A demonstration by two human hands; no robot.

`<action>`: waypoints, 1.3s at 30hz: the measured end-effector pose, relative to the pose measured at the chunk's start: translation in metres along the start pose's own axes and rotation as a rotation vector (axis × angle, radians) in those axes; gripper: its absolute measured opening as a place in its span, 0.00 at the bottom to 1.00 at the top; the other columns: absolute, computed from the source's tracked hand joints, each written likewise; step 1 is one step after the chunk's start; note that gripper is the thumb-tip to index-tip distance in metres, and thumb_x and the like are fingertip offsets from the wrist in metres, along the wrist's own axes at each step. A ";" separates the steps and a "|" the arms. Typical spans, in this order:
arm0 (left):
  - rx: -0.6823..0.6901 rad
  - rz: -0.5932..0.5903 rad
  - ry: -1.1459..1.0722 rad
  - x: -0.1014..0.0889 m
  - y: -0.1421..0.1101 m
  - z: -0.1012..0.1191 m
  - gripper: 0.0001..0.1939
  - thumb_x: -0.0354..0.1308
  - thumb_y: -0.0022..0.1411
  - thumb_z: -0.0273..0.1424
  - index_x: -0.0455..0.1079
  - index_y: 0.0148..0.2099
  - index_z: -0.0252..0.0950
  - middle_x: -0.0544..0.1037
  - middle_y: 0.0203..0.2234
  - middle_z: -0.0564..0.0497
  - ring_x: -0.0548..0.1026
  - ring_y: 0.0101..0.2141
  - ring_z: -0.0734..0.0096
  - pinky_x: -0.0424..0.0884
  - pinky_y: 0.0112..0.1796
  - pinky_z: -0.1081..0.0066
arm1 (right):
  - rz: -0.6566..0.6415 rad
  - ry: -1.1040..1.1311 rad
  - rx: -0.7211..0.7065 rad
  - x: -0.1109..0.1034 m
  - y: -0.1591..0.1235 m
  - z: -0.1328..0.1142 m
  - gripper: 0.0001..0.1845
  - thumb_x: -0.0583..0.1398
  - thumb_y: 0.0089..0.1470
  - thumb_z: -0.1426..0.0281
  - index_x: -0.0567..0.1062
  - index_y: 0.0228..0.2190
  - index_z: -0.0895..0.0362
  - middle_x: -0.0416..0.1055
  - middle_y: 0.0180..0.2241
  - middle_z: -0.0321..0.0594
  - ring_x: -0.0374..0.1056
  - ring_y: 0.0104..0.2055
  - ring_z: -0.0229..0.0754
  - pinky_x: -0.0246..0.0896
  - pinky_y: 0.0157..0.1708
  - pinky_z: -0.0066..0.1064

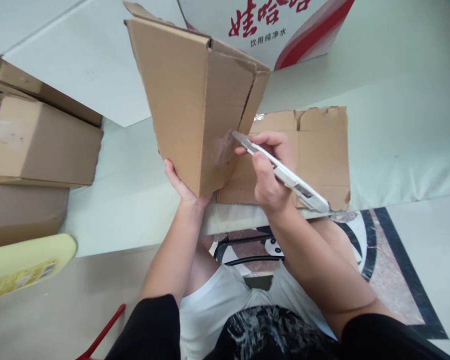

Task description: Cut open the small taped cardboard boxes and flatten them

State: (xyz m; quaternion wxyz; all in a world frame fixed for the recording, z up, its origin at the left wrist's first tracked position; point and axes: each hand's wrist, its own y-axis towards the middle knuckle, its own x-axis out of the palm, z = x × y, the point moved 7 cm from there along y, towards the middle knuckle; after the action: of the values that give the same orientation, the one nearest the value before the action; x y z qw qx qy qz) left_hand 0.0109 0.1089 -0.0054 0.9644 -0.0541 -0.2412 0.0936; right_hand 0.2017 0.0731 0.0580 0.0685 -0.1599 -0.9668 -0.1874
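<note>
A brown cardboard box [176,95] stands tilted over the table, one corner pointing down toward me. My left hand [185,190] grips its lower edge from beneath, part of the fingers hidden behind the cardboard. In my right hand [270,175] is a white utility knife [285,172], its blade out. The blade tip touches or nearly touches the box's right side, beside a strip of clear tape [223,147]. A dark slit runs along that side above the blade. Beneath both hands lies a flattened cardboard sheet [322,155].
Several brown boxes [56,140] are stacked at the left. A white carton with red lettering [303,35] stands at the back. The table has a pale green cover [397,140]. A yellow object [30,260] sticks in at lower left, near a red bar [103,332].
</note>
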 end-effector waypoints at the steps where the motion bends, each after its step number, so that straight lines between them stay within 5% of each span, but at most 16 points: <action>1: -0.010 -0.016 -0.028 0.001 0.000 -0.001 0.41 0.54 0.61 0.66 0.76 0.62 0.44 0.75 0.67 0.45 0.69 0.69 0.44 0.73 0.63 0.49 | 0.002 -0.005 -0.013 0.003 0.000 0.000 0.19 0.55 0.68 0.46 0.70 0.46 0.46 0.77 0.44 0.40 0.81 0.47 0.48 0.77 0.59 0.53; 6: -0.048 -0.072 -0.100 0.003 -0.002 -0.002 0.38 0.53 0.63 0.65 0.76 0.61 0.44 0.78 0.64 0.46 0.70 0.68 0.43 0.74 0.60 0.49 | -0.024 0.029 -0.043 0.015 -0.002 0.002 0.16 0.55 0.71 0.50 0.70 0.48 0.46 0.79 0.42 0.38 0.80 0.57 0.49 0.73 0.65 0.54; 18: -0.090 -0.056 -0.109 0.002 -0.004 -0.008 0.42 0.54 0.60 0.68 0.75 0.61 0.42 0.77 0.65 0.42 0.67 0.69 0.39 0.73 0.62 0.48 | 0.018 -0.061 0.026 0.015 -0.009 0.017 0.19 0.55 0.69 0.46 0.70 0.48 0.45 0.79 0.47 0.41 0.80 0.53 0.50 0.75 0.62 0.53; 24: -0.107 -0.032 -0.112 0.000 -0.006 -0.010 0.44 0.56 0.57 0.70 0.74 0.61 0.42 0.76 0.65 0.40 0.67 0.70 0.35 0.73 0.62 0.45 | -0.009 -0.129 -0.054 0.014 -0.011 0.010 0.12 0.59 0.69 0.55 0.74 0.49 0.44 0.79 0.52 0.39 0.78 0.56 0.49 0.73 0.63 0.54; 31: -0.122 -0.019 -0.134 0.003 -0.008 -0.009 0.44 0.55 0.56 0.71 0.75 0.60 0.43 0.76 0.65 0.42 0.60 0.73 0.34 0.70 0.65 0.42 | -0.004 -0.142 -0.265 0.017 -0.014 0.010 0.11 0.60 0.69 0.61 0.75 0.51 0.48 0.81 0.51 0.40 0.80 0.56 0.45 0.79 0.55 0.44; 39: -0.103 -0.058 -0.197 0.004 -0.007 -0.007 0.39 0.40 0.68 0.64 0.77 0.57 0.43 0.81 0.58 0.47 0.61 0.72 0.38 0.60 0.72 0.43 | -0.027 -0.146 -0.265 0.020 -0.018 0.006 0.11 0.60 0.70 0.64 0.75 0.52 0.48 0.80 0.51 0.40 0.80 0.58 0.46 0.78 0.58 0.43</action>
State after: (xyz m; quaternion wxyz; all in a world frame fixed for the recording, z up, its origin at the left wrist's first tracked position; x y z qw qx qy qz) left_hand 0.0188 0.1021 -0.0089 0.9343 -0.0872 -0.3408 0.0582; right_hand 0.1767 0.0649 0.0499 -0.0262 -0.1676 -0.9381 -0.3020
